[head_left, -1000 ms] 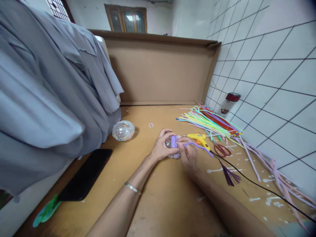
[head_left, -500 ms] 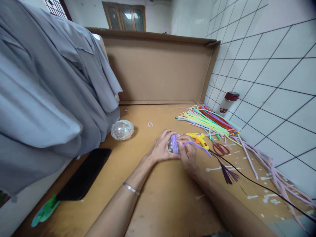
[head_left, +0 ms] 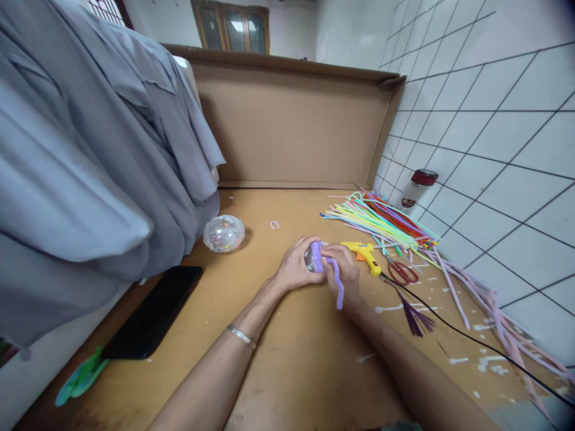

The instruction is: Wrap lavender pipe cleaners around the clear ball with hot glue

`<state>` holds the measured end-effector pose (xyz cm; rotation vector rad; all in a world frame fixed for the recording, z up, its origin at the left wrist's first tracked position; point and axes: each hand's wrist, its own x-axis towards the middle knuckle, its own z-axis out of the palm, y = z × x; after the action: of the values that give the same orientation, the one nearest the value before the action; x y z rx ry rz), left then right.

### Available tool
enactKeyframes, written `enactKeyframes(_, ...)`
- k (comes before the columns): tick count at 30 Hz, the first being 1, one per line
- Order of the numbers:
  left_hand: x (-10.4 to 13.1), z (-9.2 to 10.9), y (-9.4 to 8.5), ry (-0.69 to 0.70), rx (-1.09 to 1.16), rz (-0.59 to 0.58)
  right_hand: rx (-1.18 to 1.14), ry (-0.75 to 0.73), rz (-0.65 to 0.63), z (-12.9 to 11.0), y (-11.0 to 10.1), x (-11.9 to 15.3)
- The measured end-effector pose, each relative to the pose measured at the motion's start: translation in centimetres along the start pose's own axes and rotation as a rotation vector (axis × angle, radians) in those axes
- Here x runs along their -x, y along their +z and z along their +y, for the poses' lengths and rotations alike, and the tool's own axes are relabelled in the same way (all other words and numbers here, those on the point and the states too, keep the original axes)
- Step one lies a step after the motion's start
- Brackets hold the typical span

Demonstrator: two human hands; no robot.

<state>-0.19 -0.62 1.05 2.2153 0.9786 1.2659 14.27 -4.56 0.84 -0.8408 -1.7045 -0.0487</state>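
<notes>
My left hand [head_left: 295,263] is wrapped round a small clear, rounded object [head_left: 309,260], partly hidden by the fingers. Side-by-side rows of a purple pipe cleaner [head_left: 317,257] band its surface. Close against its right side, my right hand [head_left: 344,272] is closed with thumb and fingers at the pipe cleaner, whose loose end hangs down over that hand. A second clear, rounded object [head_left: 224,233] with coloured specks stands on the table to the left. Just right of my right hand lies a yellow glue gun [head_left: 366,254].
Bundled colourful pipe cleaners [head_left: 372,218] lie back right, with red-handled scissors [head_left: 403,272] and a purple tassel [head_left: 415,317] nearer. A black cable [head_left: 471,341] crosses the right side. A black phone-like slab [head_left: 155,311] lies left. A cardboard wall [head_left: 291,126] stands behind; grey cloth [head_left: 103,149] hangs left.
The pipe cleaner's loose end has swung from pointing right to hanging down over my right hand. My right hand has turned slightly; my left hand keeps its hold.
</notes>
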Motion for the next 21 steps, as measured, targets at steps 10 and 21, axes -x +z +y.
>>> enactKeyframes(10, 0.3, 0.3, 0.2, -0.069, 0.077, 0.007, -0.034, 0.112, 0.059, -0.7, 0.0, -0.1)
enactKeyframes(21, 0.3, -0.2, 0.5, -0.07, 0.089, 0.027, -0.015, 0.129, 0.042, -1.2, 0.0, 0.0)
